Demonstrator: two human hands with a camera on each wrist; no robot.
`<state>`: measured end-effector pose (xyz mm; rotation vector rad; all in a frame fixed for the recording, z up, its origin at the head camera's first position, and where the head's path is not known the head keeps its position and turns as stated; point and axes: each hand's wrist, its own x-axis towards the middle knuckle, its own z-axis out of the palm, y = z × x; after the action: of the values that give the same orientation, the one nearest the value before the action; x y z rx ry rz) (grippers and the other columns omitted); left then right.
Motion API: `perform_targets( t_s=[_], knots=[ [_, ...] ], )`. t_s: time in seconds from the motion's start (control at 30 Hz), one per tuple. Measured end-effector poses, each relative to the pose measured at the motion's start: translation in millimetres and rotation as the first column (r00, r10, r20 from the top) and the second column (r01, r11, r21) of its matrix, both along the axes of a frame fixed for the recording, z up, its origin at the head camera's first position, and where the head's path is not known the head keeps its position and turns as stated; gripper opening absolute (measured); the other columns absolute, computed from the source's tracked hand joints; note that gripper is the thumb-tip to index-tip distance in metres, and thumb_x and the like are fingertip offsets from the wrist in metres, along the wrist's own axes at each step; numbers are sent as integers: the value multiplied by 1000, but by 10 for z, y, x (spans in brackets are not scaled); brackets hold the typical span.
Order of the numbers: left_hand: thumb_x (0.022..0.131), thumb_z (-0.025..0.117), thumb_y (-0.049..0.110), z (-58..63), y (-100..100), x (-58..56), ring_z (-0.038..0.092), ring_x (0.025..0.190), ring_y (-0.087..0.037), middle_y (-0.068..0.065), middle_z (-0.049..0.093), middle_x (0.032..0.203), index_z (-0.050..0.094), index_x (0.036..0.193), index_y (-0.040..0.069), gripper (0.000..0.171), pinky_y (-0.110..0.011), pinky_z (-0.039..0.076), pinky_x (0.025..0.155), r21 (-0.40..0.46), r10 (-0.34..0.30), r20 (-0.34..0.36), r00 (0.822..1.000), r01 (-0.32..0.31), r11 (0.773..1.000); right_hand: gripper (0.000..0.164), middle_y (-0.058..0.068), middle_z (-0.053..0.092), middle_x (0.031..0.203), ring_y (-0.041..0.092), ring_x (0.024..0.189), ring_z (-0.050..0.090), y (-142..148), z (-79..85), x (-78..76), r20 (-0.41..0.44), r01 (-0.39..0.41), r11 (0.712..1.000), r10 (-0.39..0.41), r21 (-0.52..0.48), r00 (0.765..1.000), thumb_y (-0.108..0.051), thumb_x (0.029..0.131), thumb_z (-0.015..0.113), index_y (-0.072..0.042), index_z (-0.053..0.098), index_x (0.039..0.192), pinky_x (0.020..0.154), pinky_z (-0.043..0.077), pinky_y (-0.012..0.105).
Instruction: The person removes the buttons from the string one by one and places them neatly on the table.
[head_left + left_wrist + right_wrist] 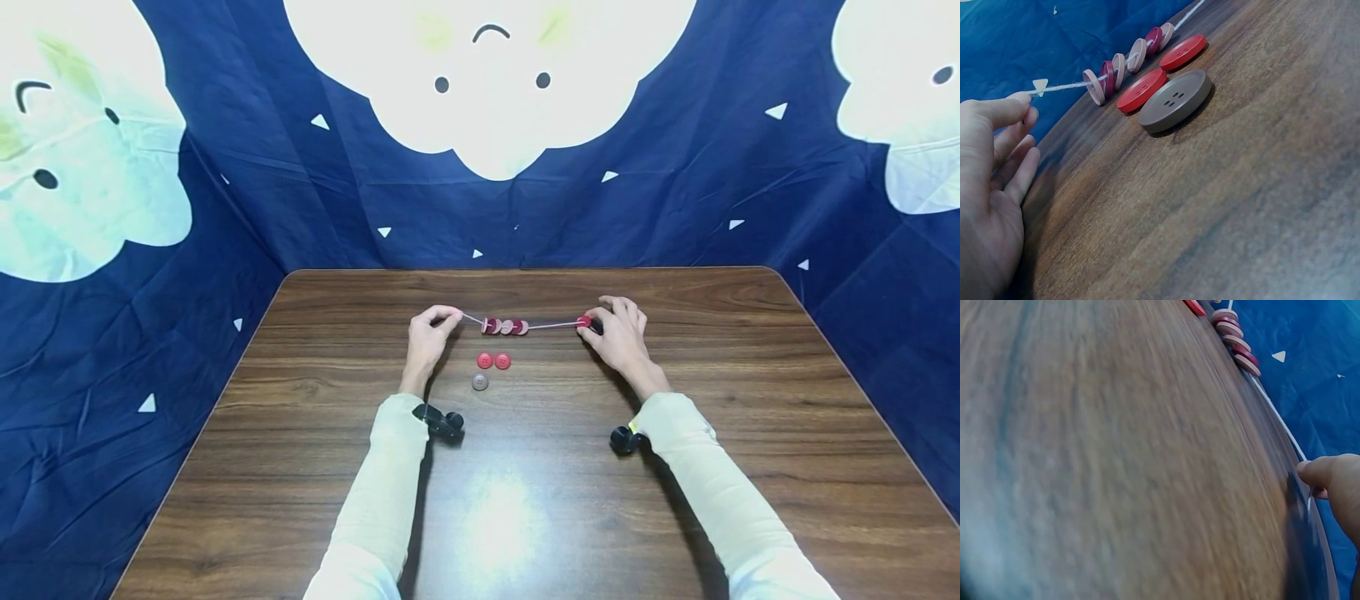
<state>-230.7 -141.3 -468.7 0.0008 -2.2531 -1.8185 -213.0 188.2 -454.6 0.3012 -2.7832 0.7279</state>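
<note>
Head view: the left hand's (pixel 427 342) grip pinches a string (pixel 555 325) on one side; the right hand's (pixel 622 340) pinches it opposite, at a red button (pixel 583 321), apparently pulling it taut so the threaded buttons (pixel 507 327) align. Both arms reach forward over the surface (pixel 285 467), where three loose buttons (pixel 485 360) lie between.

White glare on the tabletop (pixel 532 442), right wrist view seemingly motion-blurred
</note>
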Motion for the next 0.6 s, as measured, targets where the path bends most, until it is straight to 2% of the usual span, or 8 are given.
perform_targets(
  t_s=[0.2, 0.6],
  knots=[
    [85, 72, 16, 3, 3, 13, 61, 86, -11, -13, 72, 93, 73, 91, 6, 12, -19, 46, 79, -20, 21, -12, 1000, -21, 1000, 32, 19, 45, 137, 38, 130, 28, 67, 4, 7, 9, 19, 1000, -18, -7, 1000, -29, 86, 71, -5, 67, 106, 104, 17, 57],
    [86, 72, 16, 18, -1, 8, 61, 89, -14, -15, 72, 97, 73, 94, 3, 15, -18, 45, 79, -4, 8, 18, 1000, -8, 1000, 32, 20, 44, 138, 39, 131, 27, 200, -14, 18, 15, 47, 999, -47, 6, 999, -29, 87, 69, -4, 66, 107, 103, 17, 59]
  ],
)
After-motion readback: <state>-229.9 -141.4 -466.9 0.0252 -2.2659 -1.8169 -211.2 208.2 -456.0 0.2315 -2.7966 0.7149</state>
